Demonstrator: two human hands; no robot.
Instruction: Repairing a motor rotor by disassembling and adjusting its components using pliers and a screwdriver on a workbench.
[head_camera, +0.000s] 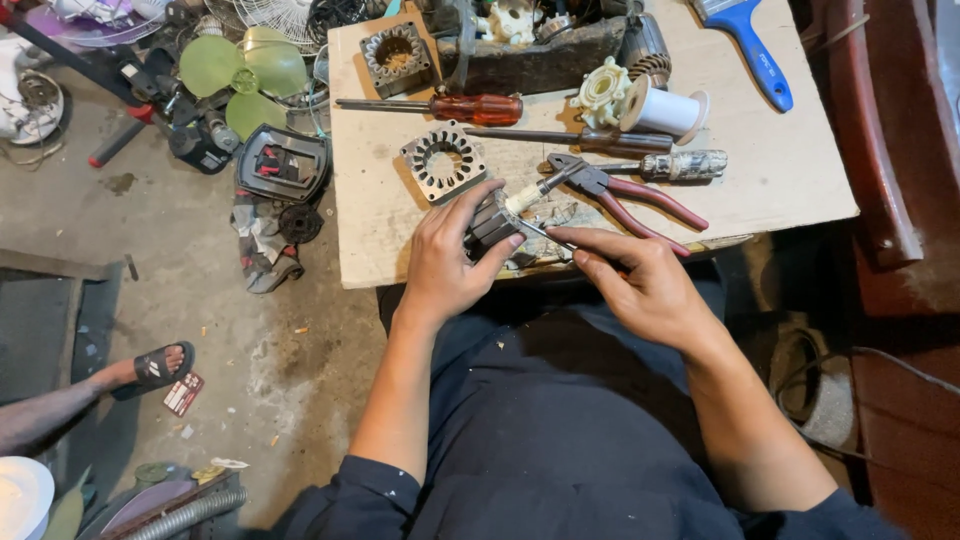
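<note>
Left hand (448, 262) clenched around dark ribbed metal motor core (490, 225), right hand (640, 282) pinching thin steel tool (548, 236) — toothed stator ring (443, 162) at 11 o'clock

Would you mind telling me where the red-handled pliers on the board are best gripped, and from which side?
Grip the pliers by the two red handles, coming from the right. The handles splay toward the right and lie free there, while the jaws point left toward the left hand and the motor part it holds.

Dark stator core (492, 222) at board edge, held.
</note>
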